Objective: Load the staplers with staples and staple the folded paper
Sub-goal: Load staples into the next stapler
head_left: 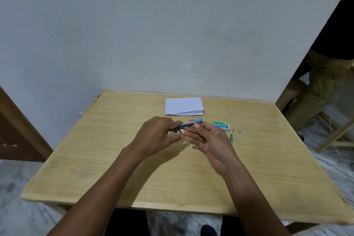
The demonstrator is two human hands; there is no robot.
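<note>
A small stapler with a blue top and metal body is held above the middle of the wooden table. My left hand grips its rear end from the left. My right hand pinches its front part with thumb and fingertips. The stapler looks opened, with its metal channel showing. Behind the hands a folded white paper lies flat near the table's far edge. To the right, a green staple box lies on the table. Small loose staple strips lie beside it.
A thin green piece lies just right of my right hand. A person in olive trousers sits at the far right beside a wooden frame. A plain wall stands behind the table, with a brown door at the left.
</note>
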